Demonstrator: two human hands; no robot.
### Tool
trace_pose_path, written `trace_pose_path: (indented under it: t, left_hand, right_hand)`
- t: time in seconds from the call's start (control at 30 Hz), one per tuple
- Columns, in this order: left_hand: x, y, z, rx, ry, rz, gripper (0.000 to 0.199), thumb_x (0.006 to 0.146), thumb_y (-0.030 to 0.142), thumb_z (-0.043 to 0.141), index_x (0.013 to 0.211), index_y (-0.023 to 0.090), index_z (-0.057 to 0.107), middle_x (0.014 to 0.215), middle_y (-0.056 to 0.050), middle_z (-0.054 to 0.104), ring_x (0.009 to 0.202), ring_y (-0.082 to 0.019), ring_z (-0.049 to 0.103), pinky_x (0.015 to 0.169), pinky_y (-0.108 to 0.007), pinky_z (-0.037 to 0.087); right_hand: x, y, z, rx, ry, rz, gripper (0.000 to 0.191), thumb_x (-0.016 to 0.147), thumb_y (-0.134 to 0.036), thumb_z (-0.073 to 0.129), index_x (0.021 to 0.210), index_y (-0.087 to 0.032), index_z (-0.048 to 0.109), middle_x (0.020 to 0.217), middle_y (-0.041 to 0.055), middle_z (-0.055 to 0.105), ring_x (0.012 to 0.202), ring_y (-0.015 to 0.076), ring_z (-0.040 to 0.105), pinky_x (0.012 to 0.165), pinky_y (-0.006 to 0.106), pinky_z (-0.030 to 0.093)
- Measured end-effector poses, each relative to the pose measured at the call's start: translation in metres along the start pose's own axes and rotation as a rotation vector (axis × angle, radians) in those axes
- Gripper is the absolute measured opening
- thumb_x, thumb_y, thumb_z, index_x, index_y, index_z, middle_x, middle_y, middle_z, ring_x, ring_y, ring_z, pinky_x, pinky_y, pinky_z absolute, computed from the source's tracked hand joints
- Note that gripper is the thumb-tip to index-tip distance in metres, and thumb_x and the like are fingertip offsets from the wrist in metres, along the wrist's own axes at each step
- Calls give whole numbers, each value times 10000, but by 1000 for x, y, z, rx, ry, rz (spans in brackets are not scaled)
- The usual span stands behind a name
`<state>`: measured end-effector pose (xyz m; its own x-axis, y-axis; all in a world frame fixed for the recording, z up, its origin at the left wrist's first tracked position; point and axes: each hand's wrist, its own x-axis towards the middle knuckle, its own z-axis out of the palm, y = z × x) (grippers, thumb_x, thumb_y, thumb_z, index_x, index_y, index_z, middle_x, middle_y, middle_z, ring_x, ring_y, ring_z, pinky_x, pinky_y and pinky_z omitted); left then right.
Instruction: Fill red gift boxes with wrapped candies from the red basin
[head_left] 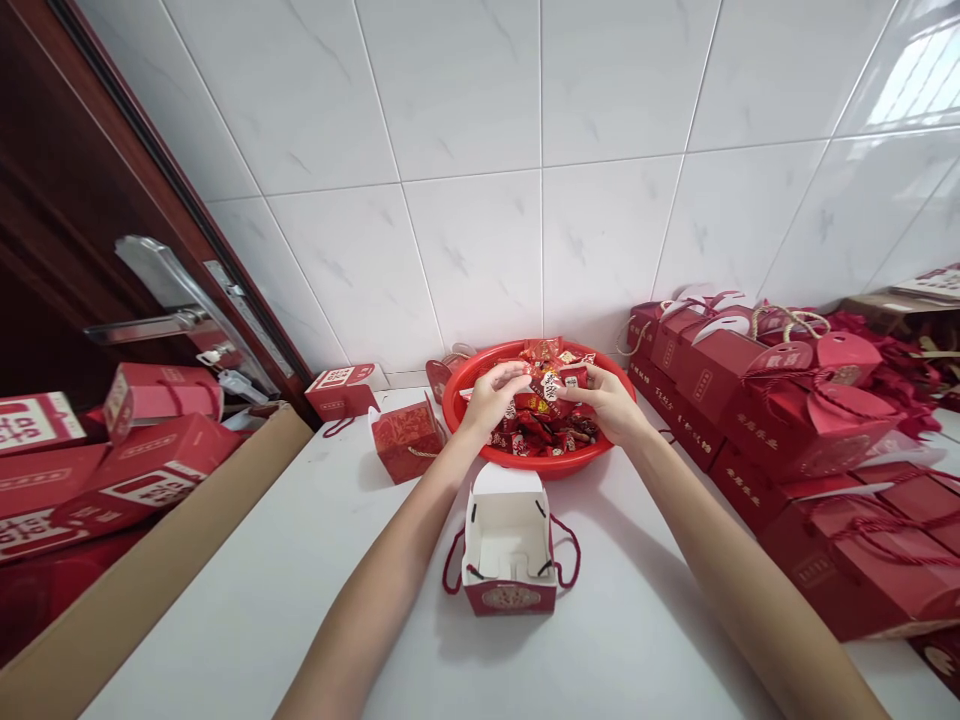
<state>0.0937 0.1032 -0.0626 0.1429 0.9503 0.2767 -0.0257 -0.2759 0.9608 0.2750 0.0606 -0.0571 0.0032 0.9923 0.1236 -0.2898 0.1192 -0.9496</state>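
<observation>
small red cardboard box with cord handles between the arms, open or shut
Open: the small red cardboard box has its white flap raised at the far side, and its bare white inside shows.

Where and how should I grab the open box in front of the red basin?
Take the open box low down, probably from left and right together: it stands upright with its top open, so squeezing near the base should bend it less. Slip under the cord loops that bulge out on both sides.

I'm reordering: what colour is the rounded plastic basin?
The rounded plastic basin is bright red; head view.
</observation>
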Motion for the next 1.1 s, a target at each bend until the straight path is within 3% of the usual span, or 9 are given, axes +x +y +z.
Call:
trace_pose_path:
  t: [0.17,0.33,0.47,0.53,0.63,0.73,0.97,1.1]
  left_hand:
    - [-3,-1,0,69,-217,113,313,676,323,792,928,152,720,882,-50,739,844,-189,675,836,-333,539]
    - [-2,-5,0,152,-230,194,286,739,278,736,993,152,697,878,-53,734,832,-181,681,804,-311,551]
    - [-5,-4,2,369,-208,186,266,800,189,617,1054,154,688,858,-54,746,786,-177,689,757,-295,548]
    - [-8,-1,4,572,-309,174,226,772,134,585,944,167,729,865,-51,762,788,-184,695,758,-290,537]
    - [-10,5,7,896,-575,134,222,724,107,581,793,199,771,860,-25,780,791,-188,692,766,-285,500]
    - [-10,9,9,1038,-751,24,172,715,170,617,745,215,781,799,-10,773,738,-183,670,682,-275,459]
    - [-10,12,11,1046,-804,-56,161,736,292,643,712,219,785,721,-29,747,655,-200,629,624,-284,422]
    - [-10,11,12,1056,-839,-23,299,764,382,662,987,237,798,934,-66,790,809,-253,684,733,-295,461]
  right_hand:
    - [-2,-1,2,-49,-93,-20,402,506,-291,908,824,-185,686,754,-2,723,684,159,665,675,299,550]
    - [-3,-1,1,-91,-101,-41,399,528,-342,904,816,-194,671,694,-17,684,624,146,634,602,284,519]
    - [0,1,-1,-7,29,-80,415,507,-336,893,816,-199,653,687,-30,658,587,125,588,569,270,488]
    - [2,2,-2,54,124,-82,405,490,-318,878,800,-202,645,685,-37,646,586,117,573,552,252,469]
    - [5,1,-2,141,235,-46,381,463,-287,854,760,-207,629,680,-47,628,570,104,548,512,227,435]
    - [7,1,-3,194,263,-3,370,465,-272,829,770,-216,627,681,-51,621,554,107,544,488,231,430]
    - [11,5,-9,259,282,24,296,500,-251,791,743,-222,624,738,-43,640,629,126,575,545,250,471]
    - [13,7,-11,263,254,4,263,543,-254,773,751,-227,614,749,-31,653,667,143,591,590,273,497]
